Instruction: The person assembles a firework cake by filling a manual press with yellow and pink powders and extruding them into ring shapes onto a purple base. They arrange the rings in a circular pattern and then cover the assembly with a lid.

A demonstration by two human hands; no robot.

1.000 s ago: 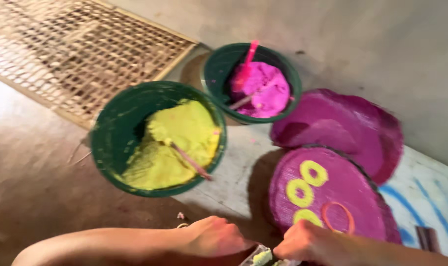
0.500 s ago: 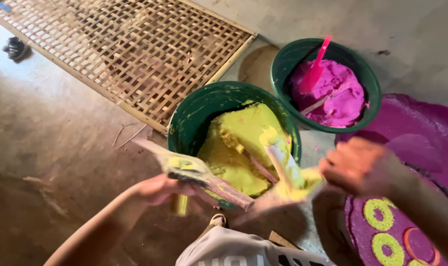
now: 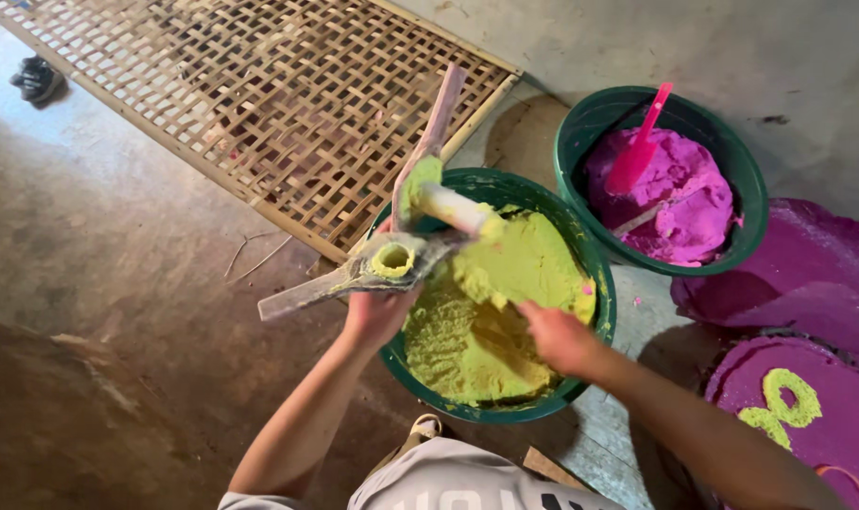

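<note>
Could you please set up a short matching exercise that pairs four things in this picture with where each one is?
Things:
1. Tub of yellow paste
2. Pink scoop
3. Woven bamboo mat
4. Tool with a paste-filled tube

Places:
A. Standing in the tub of pink paste
B. Held in the left hand
C. Under the right hand
D. Flat on the floor, beyond the tubs

Pairs: 1-C, 2-A, 3-D, 4-B
</note>
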